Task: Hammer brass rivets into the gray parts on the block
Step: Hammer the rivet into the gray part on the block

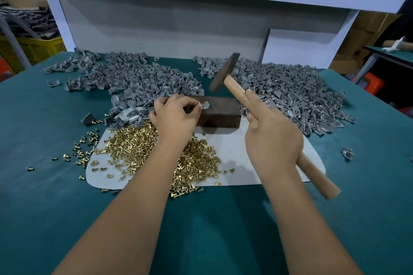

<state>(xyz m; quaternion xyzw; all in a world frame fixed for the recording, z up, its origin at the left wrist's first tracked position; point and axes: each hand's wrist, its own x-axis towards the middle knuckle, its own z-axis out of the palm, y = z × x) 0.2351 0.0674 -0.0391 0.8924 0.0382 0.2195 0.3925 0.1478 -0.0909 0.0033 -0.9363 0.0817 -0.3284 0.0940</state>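
Your left hand (176, 116) rested on the near left end of the dark rectangular wooden block (220, 111), its fingers curled and pinching a small gray metal part (205, 105) that sat on the block's top face. A brass rivet stood in that part, though it was too small to tell how deep it sat. Your right hand (271, 138) was wrapped around the pale wooden handle of the hammer (237, 87), forefinger stretched along the shaft, with the dark blurred head raised above the block and behind the held part, not touching it.

The block lay on a white oval sheet (245, 154) spread over the teal table covering (44, 185). A heap of loose short brass rivets (134, 143) covered the sheet's left half, beneath your left forearm, with strays scattered onto the teal to the left. Broad piles of loose gray metal parts (279, 82) lay behind and to both sides of the block, reaching back toward the white shelf frame (156, 18).
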